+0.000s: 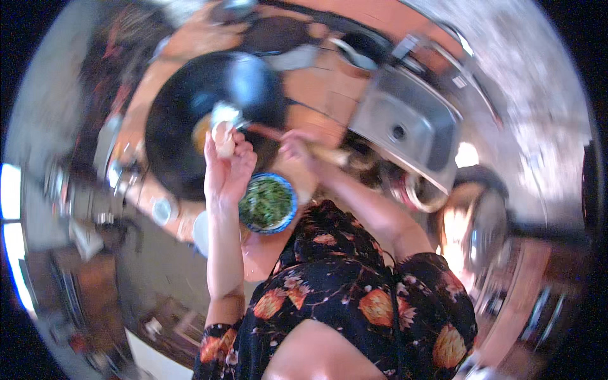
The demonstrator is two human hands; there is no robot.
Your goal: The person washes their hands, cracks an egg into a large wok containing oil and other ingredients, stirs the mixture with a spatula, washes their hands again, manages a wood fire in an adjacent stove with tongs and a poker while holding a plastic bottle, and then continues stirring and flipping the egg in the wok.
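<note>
A large dark wok sits in the tiled counter ahead of me, with yellow egg low in its middle. Over the wok, my left hand is raised with its fingers curled round a pale eggshell. My right hand grips the wooden handle of a spatula, whose shiny metal head hangs over the wok beside the eggshell. Close to my left wrist stands a blue-rimmed bowl of chopped greens. Motion blurs the shell and the spatula's head.
A steel sink is set to the right, and a pot stands behind it. A small white cup is at the counter's left edge. A round dark lid or pan lies beyond the wok. More metal pots sit below the sink.
</note>
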